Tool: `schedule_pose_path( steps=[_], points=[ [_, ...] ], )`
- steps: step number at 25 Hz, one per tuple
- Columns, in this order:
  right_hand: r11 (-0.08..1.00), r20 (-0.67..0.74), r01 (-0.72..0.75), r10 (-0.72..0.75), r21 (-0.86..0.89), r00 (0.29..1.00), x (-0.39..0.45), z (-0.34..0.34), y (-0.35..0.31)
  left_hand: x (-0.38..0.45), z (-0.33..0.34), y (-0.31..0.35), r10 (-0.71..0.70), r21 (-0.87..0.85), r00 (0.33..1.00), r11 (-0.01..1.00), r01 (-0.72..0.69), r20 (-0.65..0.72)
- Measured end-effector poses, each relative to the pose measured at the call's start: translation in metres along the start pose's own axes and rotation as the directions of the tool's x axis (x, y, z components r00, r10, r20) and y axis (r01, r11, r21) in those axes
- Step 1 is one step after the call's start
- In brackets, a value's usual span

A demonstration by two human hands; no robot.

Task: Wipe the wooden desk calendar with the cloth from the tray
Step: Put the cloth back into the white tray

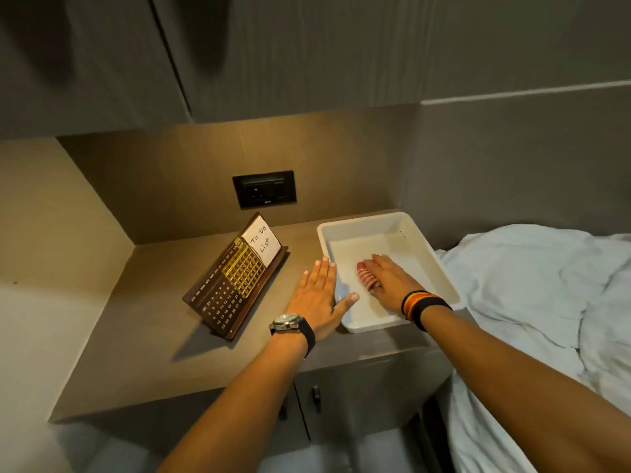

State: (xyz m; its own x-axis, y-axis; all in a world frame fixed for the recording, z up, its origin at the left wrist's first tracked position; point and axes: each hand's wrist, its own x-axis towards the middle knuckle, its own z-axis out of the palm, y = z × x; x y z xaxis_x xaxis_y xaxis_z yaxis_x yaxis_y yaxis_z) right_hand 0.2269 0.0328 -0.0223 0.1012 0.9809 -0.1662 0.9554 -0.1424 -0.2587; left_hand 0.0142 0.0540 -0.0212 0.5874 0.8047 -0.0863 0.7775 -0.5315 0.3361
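The wooden desk calendar (235, 278) leans back on its stand at the left of the bedside counter, with a "To Do List" note in its top slot. A white plastic tray (423, 247) stands to its right. Inside the tray lies a red-and-white striped cloth (364, 276), rolled up. My right hand (391, 281) lies over the cloth inside the tray, its fingers around it; most of the cloth is hidden under the palm. My left hand (317, 293) is flat with fingers spread, resting at the tray's left rim, between tray and calendar.
A black wall socket (264, 189) sits on the back panel above the counter (143, 343). Cabinet doors with dark handles (316, 397) are below. A bed with white sheets (532, 288) runs along the right side. Overhead cabinets hang above.
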Motion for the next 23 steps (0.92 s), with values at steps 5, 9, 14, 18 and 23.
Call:
schedule_pose_path(
  steps=[5, 9, 14, 18, 23],
  points=[
    [0.991, 0.222, 0.04, -0.012, -0.125, 0.975, -0.004, 0.008, -0.008, -0.003, 0.0, 0.005, -0.038, 0.012, 0.999, 0.999, 0.038, -0.021],
    [0.978, 0.034, 0.081, -0.075, -0.192, 0.997, -0.009, 0.003, -0.021, -0.02, -0.008, 0.002, -0.104, 0.02, 0.975, 0.994, 0.11, -0.199],
    [0.928, -0.197, 0.348, -0.368, -0.13, 0.909, 0.033, -0.016, -0.085, -0.072, -0.005, -0.018, -0.302, -0.059, 0.774, 0.944, 0.326, -0.556],
    [0.915, -0.107, 0.287, -0.267, 0.283, 0.958, 0.082, -0.025, -0.142, -0.107, -0.01, -0.04, -0.536, -0.278, 0.576, 0.834, 0.477, -0.617],
    [0.763, 0.028, 0.041, -0.077, 0.645, 0.997, 0.125, -0.021, -0.182, -0.117, -0.016, -0.052, -0.835, -0.731, 0.423, 0.528, 0.432, -0.353]
  ],
)
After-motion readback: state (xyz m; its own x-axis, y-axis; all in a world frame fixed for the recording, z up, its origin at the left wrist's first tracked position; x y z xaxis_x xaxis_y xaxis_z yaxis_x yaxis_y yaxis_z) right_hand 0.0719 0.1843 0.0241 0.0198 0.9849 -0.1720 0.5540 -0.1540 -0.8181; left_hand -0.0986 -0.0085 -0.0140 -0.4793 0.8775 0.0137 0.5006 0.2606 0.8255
